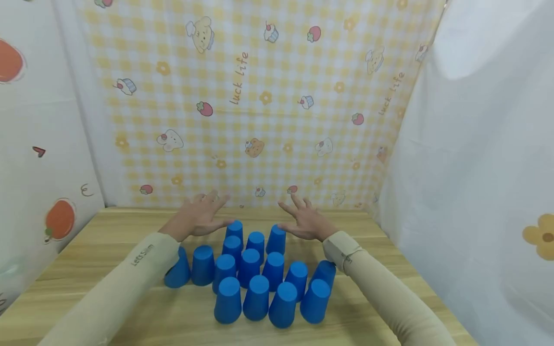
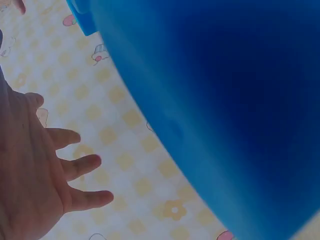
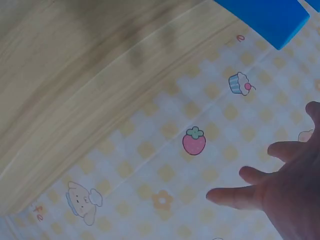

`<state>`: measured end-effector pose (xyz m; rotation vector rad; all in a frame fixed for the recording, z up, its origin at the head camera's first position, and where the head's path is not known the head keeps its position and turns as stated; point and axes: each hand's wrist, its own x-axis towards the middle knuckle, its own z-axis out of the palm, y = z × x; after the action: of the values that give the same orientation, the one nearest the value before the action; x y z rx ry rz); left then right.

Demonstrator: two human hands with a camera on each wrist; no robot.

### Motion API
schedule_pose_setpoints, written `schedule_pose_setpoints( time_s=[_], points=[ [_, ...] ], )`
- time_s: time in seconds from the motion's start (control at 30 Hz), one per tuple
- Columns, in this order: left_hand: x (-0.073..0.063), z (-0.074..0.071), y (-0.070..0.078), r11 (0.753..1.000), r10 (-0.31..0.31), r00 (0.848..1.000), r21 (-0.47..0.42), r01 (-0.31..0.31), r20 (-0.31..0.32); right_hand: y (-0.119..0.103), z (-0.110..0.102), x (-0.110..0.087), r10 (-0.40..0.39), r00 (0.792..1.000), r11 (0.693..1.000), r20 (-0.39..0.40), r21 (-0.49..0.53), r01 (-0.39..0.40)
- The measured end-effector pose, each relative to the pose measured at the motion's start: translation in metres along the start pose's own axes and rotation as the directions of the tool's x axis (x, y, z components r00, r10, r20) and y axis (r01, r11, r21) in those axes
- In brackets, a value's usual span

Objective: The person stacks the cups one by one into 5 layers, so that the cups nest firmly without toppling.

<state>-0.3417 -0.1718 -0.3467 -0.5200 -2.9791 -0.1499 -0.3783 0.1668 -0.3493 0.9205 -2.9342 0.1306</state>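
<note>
Several blue cups stand upside down on the wooden table, four of them in a front row with this cup among them. More rows reach back to a far-left cup and a far-right cup. My left hand is spread with straight fingers, its thumb right by the far-left cup. Fingers apart, my right hand has its thumb at the top of the far-right cup. Neither hand grips anything. Close to the camera, a blue cup fills much of the left wrist view.
Two cups stand left of the group, one whole in view and another partly behind the left sleeve. A checked cloth hangs behind the wooden table. White cloth hangs along the right side.
</note>
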Motion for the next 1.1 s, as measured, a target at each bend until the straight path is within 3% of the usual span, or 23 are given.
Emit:
schedule_pose_setpoints(
  time_s=[0.23,0.5,0.7,0.83,1.1],
  points=[
    [0.005,-0.002,0.006,0.998,0.051,0.998,-0.039,-0.050,0.042,-0.001,-0.002,0.003,-0.036,0.992,0.994,0.118,0.103,0.023],
    [0.009,0.000,0.008,0.987,0.088,0.990,-0.142,-0.071,0.114,-0.002,-0.002,0.006,-0.102,0.969,0.955,0.223,0.295,0.033],
    [0.010,0.004,0.010,0.975,0.088,0.979,-0.219,-0.047,0.182,-0.004,-0.001,0.006,-0.105,0.958,0.950,0.266,0.311,0.018],
    [0.012,0.009,0.012,0.972,0.077,0.979,-0.233,-0.031,0.190,-0.004,-0.001,0.009,-0.123,0.957,0.946,0.264,0.322,0.033],
    [0.017,0.013,0.017,0.989,0.055,0.985,-0.148,-0.031,0.163,-0.009,-0.002,0.014,-0.144,0.959,0.956,0.244,0.285,0.071]
  ],
)
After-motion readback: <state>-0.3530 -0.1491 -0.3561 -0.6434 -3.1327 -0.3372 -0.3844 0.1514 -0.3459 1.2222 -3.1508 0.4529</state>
